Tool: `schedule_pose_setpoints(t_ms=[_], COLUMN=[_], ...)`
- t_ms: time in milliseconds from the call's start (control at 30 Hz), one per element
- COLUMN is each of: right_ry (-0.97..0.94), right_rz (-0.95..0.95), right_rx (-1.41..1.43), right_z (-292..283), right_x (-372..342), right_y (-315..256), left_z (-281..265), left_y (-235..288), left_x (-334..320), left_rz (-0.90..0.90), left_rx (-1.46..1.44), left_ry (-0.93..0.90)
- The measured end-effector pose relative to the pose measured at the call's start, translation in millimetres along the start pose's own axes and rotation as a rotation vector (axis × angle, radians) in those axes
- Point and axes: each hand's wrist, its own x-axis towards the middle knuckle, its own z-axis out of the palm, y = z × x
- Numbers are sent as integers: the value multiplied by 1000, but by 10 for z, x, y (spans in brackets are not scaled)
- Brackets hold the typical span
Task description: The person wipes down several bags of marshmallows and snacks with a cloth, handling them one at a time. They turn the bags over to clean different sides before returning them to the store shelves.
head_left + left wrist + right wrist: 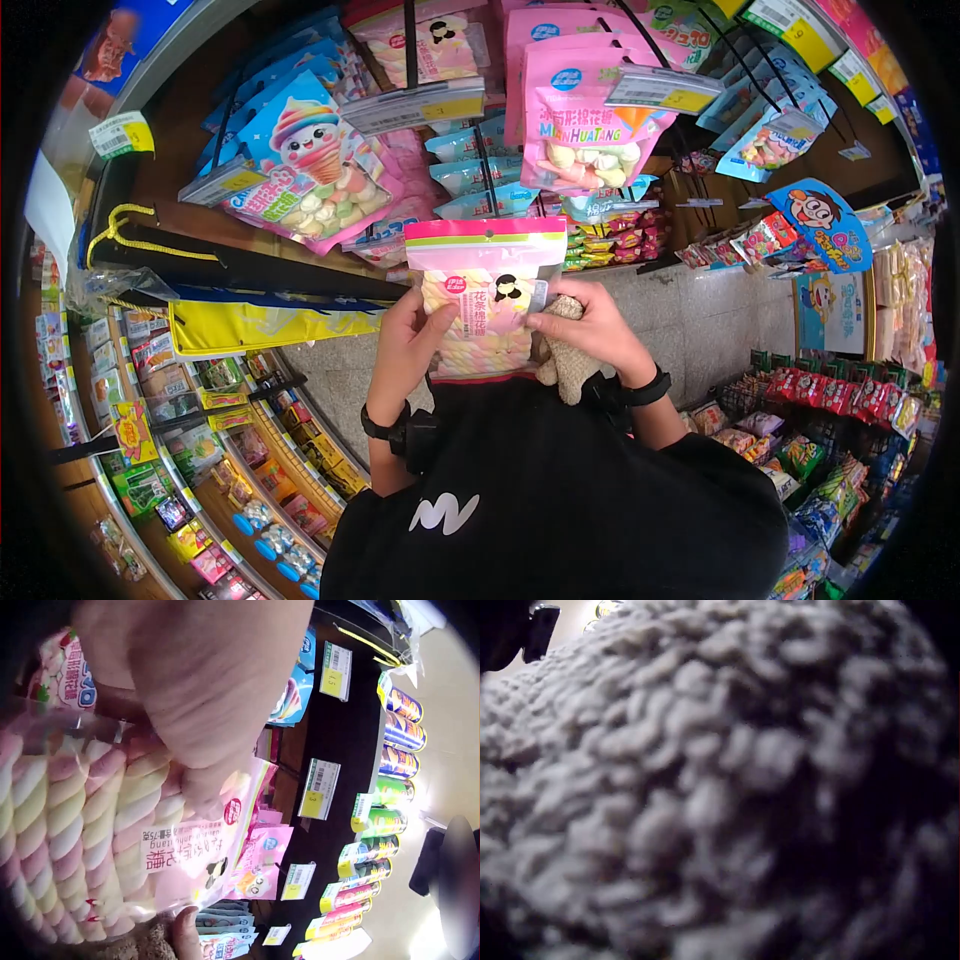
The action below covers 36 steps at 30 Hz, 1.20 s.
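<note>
Upright before the chest, a clear bag of twisted marshmallows with a pink top band is held by both hands. My left hand grips its left side, thumb across the front. On the other side my right hand pinches the bag's edge, its thumb on the front. A beige, nubby plush thing hangs at the right hand, between palm and bag. The left wrist view shows pink, white and yellow marshmallow ropes close up. Nubby plush fabric fills the right wrist view, hiding that hand.
Hooks ahead carry blue ice-cream-cone candy bags and pink marshmallow bags, with price tags jutting out. Snack shelves curve along the left. Packaged sweets stand at the lower right, beyond the tiled floor.
</note>
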Motion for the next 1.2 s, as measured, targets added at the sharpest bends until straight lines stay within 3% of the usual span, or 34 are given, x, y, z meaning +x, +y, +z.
schedule_pose_setpoints(t_ms=[100, 233, 300, 600, 800, 900, 1200], right_ry=[-39, 17, -3, 27, 72, 2, 76], right_rz=[174, 40, 12, 65, -7, 67, 66], right_rx=[-56, -131, -205, -103, -106, -175, -43], right_z=[-82, -63, -69, -37, 52, 34, 55], right_x=[-62, -88, -102, -176, -137, -150, -109], right_y=[39, -9, -2, 39, 60, -11, 20], left_z=[26, 98, 145, 5, 5, 11, -35], left_y=[30, -26, -25, -33, -84, -103, -115], left_x=[-42, -95, -131, -206, -259, -273, -269], left_rz=[-46, -47, -16, -89, -62, -66, -44], left_rx=[33, -24, 27, 228, 191, 65, 192], left_ry=[-45, -76, 0, -21, -35, 7, -50])
